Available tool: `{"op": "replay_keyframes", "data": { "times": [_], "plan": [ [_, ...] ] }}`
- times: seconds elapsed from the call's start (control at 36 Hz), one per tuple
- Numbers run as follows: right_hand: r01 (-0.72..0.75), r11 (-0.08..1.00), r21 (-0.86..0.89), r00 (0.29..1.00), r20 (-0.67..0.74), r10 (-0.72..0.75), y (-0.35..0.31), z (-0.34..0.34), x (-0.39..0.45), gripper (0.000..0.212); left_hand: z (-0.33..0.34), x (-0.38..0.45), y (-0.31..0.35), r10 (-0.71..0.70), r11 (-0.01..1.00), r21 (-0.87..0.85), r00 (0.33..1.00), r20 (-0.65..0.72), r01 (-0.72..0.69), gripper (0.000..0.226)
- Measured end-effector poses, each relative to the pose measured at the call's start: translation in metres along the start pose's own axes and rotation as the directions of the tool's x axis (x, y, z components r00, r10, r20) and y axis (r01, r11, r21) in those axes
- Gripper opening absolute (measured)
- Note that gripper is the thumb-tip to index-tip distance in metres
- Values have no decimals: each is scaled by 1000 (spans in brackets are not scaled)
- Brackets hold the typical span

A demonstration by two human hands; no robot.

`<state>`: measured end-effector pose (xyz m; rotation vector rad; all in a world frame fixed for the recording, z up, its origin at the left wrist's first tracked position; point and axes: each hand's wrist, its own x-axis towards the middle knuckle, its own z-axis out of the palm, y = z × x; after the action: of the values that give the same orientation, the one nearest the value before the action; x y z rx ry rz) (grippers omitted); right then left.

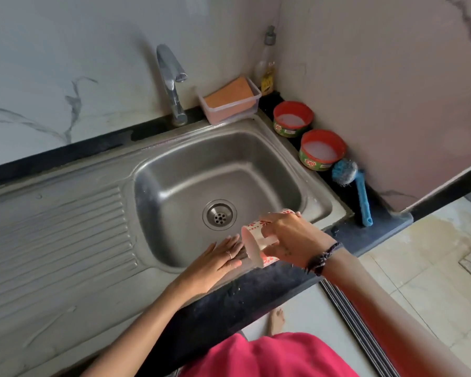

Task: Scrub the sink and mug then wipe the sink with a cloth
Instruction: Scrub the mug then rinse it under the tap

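Her right hand (pixel 286 238) is gripping the tipped mug (pixel 259 240) at the sink's (pixel 256 148) five o'clock, left hand (pixel 218 259) lying flat; scrubbing it looks next, needing the brush (pixel 351 183).

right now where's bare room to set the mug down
The ribbed drainboard left of the sink basin is bare. The basin floor around the drain is free too. The right ledge is crowded: soap tubs, brush, sponge tray.

"EXO" on the green side of my far soap tub (pixel 292 122), "EXO" again on my near soap tub (pixel 322 150), yellow bottle label (pixel 267 81) too blurred for me to read
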<state>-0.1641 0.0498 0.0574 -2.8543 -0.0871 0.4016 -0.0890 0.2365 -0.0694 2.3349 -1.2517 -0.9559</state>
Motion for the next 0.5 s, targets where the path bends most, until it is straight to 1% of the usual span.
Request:
{"op": "replay_keyframes", "data": {
  "times": [0.03,0.08,0.11,0.14,0.19,0.25,0.31,0.33,0.42,0.5],
  "plan": [
    [13,1000,7,1000,3,-13,4,-3,1,24,1,-5,-3,-15,997,-74,1000,-26,13,64],
    [26,999,28,1000,3,-26,12,-11,2,24,4,-17,-6,-41,987,-157,997,-66,30,89],
    [24,999,41,1000,4,-25,17,-15,2,26,7,-22,-5,-57,986,-162,996,-66,46,95],
    [22,998,56,1000,4,-22,21,-19,2,28,11,-25,-3,-65,990,-127,996,-63,57,95],
    [15,997,70,1000,10,-16,30,-26,2,32,18,-25,1,-62,998,4,996,-71,63,91],
    [4,998,65,1000,17,-5,38,-30,2,34,22,-16,8,-72,995,58,993,-98,78,81],
    [-11,998,62,1000,25,10,46,-33,1,37,21,-3,19,-87,995,38,992,-95,91,62],
    [-11,998,61,1000,27,10,50,-34,0,36,21,4,24,-84,996,29,991,-106,88,58],
    [3,999,54,999,36,-5,63,-37,-3,34,18,30,44,-76,996,26,989,-128,80,56],
    [11,999,38,999,46,-13,74,-40,-5,38,17,58,65,-57,998,2,987,-151,58,55]
  ]
}}
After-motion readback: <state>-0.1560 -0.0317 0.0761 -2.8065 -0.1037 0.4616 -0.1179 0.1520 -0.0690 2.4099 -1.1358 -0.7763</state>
